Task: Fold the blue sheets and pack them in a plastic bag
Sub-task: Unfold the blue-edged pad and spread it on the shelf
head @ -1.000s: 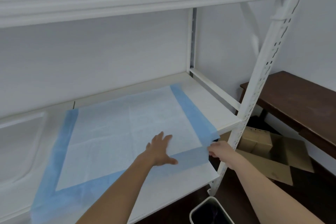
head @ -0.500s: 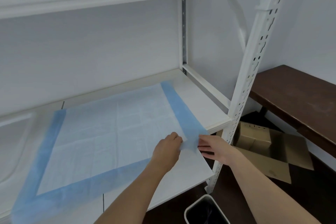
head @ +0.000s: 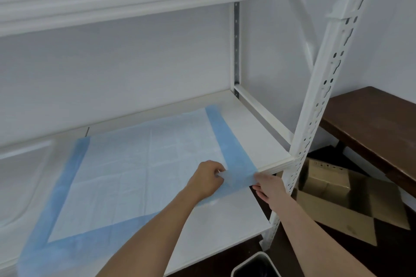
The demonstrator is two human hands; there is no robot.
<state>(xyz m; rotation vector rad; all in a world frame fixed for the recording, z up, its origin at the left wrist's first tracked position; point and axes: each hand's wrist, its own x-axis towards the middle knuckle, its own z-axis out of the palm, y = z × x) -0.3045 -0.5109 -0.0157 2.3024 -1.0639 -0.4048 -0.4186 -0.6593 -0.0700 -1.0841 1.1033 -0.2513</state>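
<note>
A blue sheet (head: pixel 135 173) with a pale centre and a darker blue border lies spread flat on the white shelf (head: pixel 254 132). Its near right corner is lifted off the shelf surface. My left hand (head: pixel 208 179) pinches the inner side of that corner. My right hand (head: pixel 267 186) grips the outer edge of the same corner, beside the shelf's front right post. The two hands are a short way apart, with the corner stretched between them. No plastic bag can be made out with certainty.
A white perforated upright (head: pixel 315 105) stands at the shelf's front right. A dark wooden table (head: pixel 378 123) is to the right, with opened cardboard boxes (head: pixel 333 189) on the floor below. A bin (head: pixel 254 267) sits at the bottom. A clear moulded lid or tray (head: pixel 20 177) lies far left.
My left hand went from lying flat on the sheet to pinching its near right corner. My right hand moved in and lifted that corner off the shelf.
</note>
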